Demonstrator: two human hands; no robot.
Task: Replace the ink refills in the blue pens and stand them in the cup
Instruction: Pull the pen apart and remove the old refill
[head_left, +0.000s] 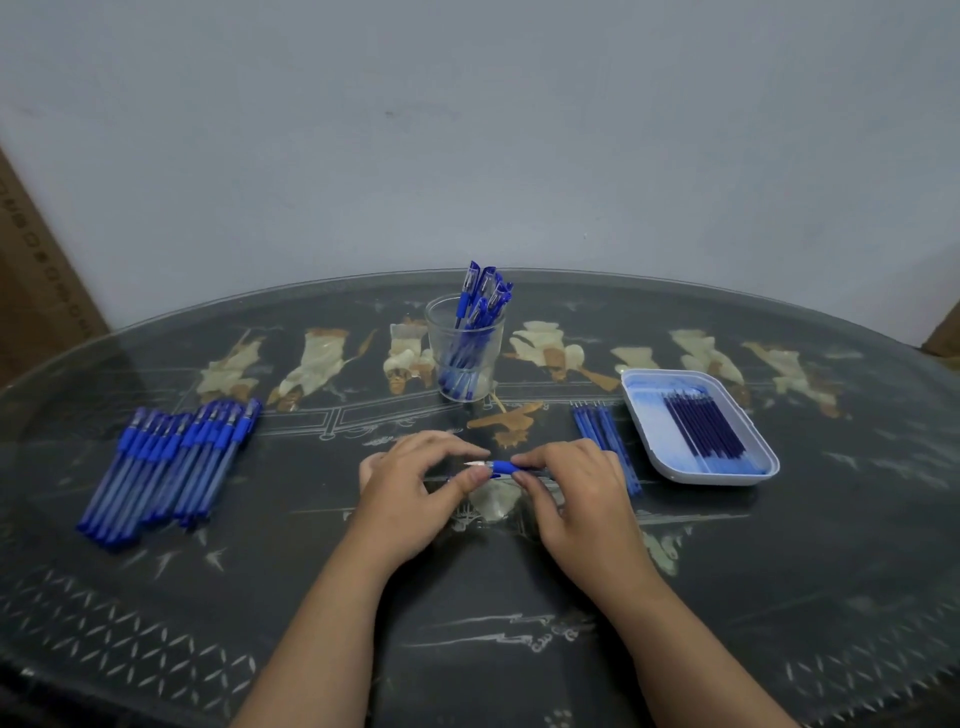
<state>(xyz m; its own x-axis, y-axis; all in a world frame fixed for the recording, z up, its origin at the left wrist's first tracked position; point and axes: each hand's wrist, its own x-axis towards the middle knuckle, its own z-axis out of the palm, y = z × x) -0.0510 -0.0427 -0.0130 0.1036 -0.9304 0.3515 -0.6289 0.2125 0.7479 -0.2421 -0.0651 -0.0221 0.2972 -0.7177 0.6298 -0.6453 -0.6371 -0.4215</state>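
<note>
**Mid-swap: one pen in both hands, tip end being worked**

Head view, the only one:
- The pen (501, 466) is held level just above the table (519, 649), near centre, with its pale tip pointing left.
- The left hand (410, 483) pinches the tip end between thumb and curled fingers. It is a narrow grip.
- The right hand (576, 493) has its fingers closed round the blue rubber sleeve and the barrel behind it. Most of the barrel is hidden under that hand.
- I can't tell whether the nose piece is going on or coming off.
- The cup (465, 353) stands far centre. It is clear, upright, and has finished pens (483, 296) standing in it, caps up.
- A pile of pens (171, 462) lies flat on the left, well apart from the hands.
- The tray (769, 462) on the right holds dark refills (704, 426) in a row. A few loose refills (605, 441) lie on the table between the tray and the right hand.
- A cardboard box (31, 291) stands at the far left edge.

Handling, my judgement:
- The pen is light with a stiff plastic barrel, smooth and likely slippery. The rubber sleeve is the best place to hold it when twisting.
- The nose piece is small and easy to drop, so keep it pinched over the table.
- The refills are thin and bend easily. Hold one near the end being inserted and push straight in.
- The cup looks light and already leans full on one side, so drop pens in gently and don't shove them.
</note>
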